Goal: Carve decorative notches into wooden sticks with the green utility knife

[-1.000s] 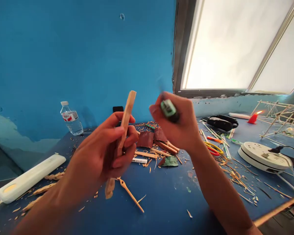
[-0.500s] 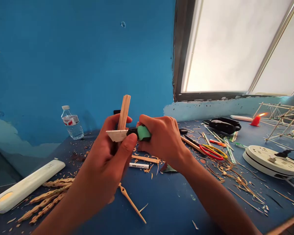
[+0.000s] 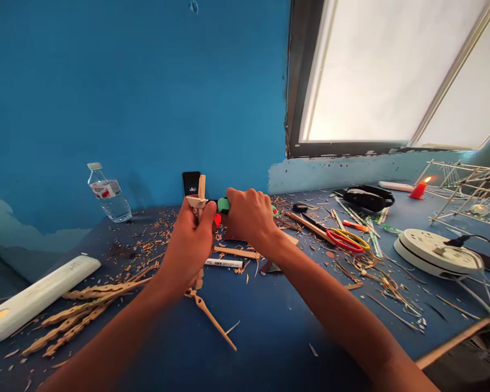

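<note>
My left hand [image 3: 190, 245] is closed around a thin wooden stick [image 3: 201, 188] held upright above the blue table [image 3: 277, 326]. My right hand [image 3: 249, 218] grips a green-handled knife [image 3: 224, 205], its pale blade [image 3: 196, 202] lying across the stick just above my left thumb. Both hands meet at arm's length over the middle of the table. The stick's lower end [image 3: 198, 282] shows below my left hand.
Wood shavings and carved sticks [image 3: 85, 310] litter the table. A water bottle [image 3: 104, 193] stands back left, a white case [image 3: 36, 296] at the left edge. Scissors [image 3: 347, 239], a round power strip [image 3: 433, 253], a lit red candle [image 3: 418, 189] and a stick frame [image 3: 465, 196] lie right.
Both hands moved away from me and lower toward the table. The knife, raised apart a second ago, came onto the stick and stays pressed across it.
</note>
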### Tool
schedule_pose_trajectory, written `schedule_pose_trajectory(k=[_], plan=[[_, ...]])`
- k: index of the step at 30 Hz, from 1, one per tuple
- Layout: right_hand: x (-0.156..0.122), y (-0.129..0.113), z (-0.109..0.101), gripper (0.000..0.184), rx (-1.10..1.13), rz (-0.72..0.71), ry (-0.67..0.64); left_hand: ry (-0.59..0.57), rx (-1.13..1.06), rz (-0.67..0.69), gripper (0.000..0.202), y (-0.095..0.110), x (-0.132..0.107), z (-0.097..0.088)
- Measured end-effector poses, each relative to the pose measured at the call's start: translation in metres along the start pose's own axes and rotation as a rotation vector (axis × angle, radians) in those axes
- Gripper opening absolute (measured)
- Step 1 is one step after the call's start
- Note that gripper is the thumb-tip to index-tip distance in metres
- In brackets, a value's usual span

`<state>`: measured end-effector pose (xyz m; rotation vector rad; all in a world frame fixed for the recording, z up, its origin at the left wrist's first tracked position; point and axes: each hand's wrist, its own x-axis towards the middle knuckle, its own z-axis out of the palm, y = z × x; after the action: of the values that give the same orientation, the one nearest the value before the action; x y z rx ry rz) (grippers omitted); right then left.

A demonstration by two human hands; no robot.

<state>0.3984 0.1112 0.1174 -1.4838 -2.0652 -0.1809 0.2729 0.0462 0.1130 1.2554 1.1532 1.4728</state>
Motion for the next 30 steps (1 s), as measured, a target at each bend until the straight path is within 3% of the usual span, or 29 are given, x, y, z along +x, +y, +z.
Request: schedule_pose_trajectory(k=[4, 7, 11, 16, 19, 23, 26, 30], plan=[[0.017, 0.004, 0.021, 0.016, 0.021, 0.086, -0.077, 0.008, -0.01, -0.14, 0.02, -0.017, 0.021, 0.004], [0.041, 0.009, 0.026, 0.022, 0.068, 0.161, -0.114, 0.025, -0.01, -0.197, 0.024, -0.026, 0.027, 0.008], [0.082, 0.033, 0.012, 0.038, 0.188, 0.307, -0.099, -0.119, 0.003, -0.284, 0.023, -0.032, 0.005, 0.013], [0.111, 0.065, 0.004, 0.032, 0.441, 0.361, -0.177, -0.298, -0.017, -0.294, 0.018, -0.023, -0.017, 0.005], [0.097, 0.064, 0.008, 0.026, 0.667, 0.277, -0.307, -0.345, -0.059, -0.296, 0.016, -0.017, -0.014, -0.01], [0.048, 0.046, 0.01, 0.03, 0.982, 0.096, -0.477, -0.336, -0.046, -0.285, 0.013, -0.028, -0.006, -0.026], [0.009, 0.037, 0.015, 0.036, 1.14, 0.029, -0.566, -0.37, 0.03, -0.258, 0.019, -0.043, -0.009, -0.023], [-0.026, 0.047, 0.022, 0.041, 1.243, 0.092, -0.582, -0.452, 0.233, -0.192, 0.037, -0.046, -0.013, -0.014]])
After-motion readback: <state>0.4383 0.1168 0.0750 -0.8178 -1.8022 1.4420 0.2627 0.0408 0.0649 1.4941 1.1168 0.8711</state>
